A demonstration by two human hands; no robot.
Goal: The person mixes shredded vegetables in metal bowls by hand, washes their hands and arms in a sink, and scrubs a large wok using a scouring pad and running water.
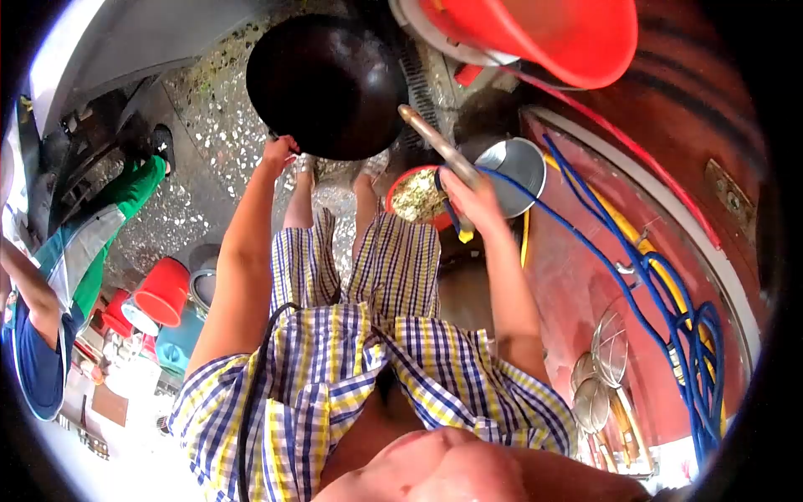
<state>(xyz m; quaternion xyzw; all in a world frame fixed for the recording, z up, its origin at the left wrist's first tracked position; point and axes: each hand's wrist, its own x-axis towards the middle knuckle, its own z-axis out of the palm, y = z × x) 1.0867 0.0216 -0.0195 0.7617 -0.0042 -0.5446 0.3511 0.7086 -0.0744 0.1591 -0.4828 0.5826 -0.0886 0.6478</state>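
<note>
My left hand [281,149] is closed on the near-left edge of a large black wok [330,88], where its handle shows only in part. The wok is tilted, its dark inside facing me. My right hand [473,201] is wrapped around a metal tube [437,138] that looks like a hose wand. Its tip points up and left, close to the wok's right rim. A blue hose [523,189] runs by this hand; where it joins the tube is hidden. Below the hand, a red basin [400,181] holds pale chopped scraps, beside a grey metal bucket [516,171].
A large red tub [552,33] stands at the top right. Coiled hoses [698,343] and wire strainers [590,406] lie along the red wall. Red buckets [163,291] are at left, near another person in green trousers [134,192]. The speckled floor [205,125] looks wet.
</note>
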